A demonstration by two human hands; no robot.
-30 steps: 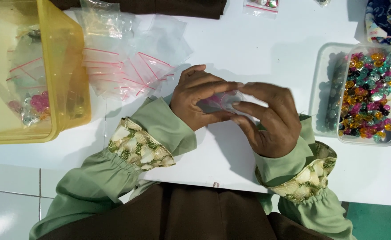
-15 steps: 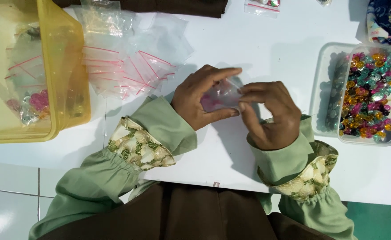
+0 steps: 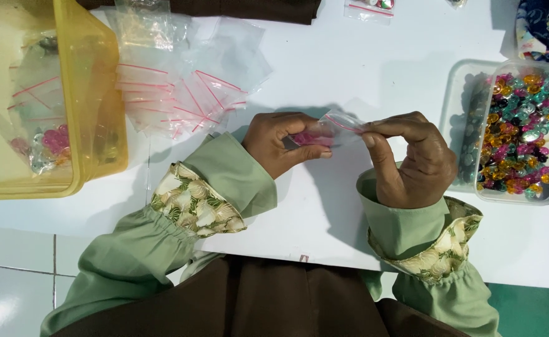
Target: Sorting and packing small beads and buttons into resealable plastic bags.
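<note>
**Both hands pinched on one small clear bag above the white counter**

From my seat I see the left hand (image 3: 285, 142) and the right hand (image 3: 412, 159) held close together over the middle of the white counter (image 3: 362, 68), joined by a small clear bag (image 3: 332, 128) with a red seal line. The left hand is curled shut around the bag's lower end, where something pink shows through the plastic between the fingers and thumb. The right hand is clamped on the bag's other end, thumb pressed against forefinger on the sealed edge. The bag lies roughly level between them, lifted off the counter as far as I can judge.

To the upper left of the hands, a loose heap of empty clear bags (image 3: 174, 87) with red strips lies spread on the counter. Just beside that heap, at the left edge, stands a yellow translucent tub (image 3: 103, 125) with more bags and some pink pieces inside. Near the right hand, at the right edge, a clear plastic box (image 3: 458, 100) holds many small shiny beads (image 3: 521, 131) in pink, gold and green. Another small filled bag (image 3: 368, 7) lies at the top edge, well apart from the hands. Both sleeves are pale green with floral cuffs.
</note>
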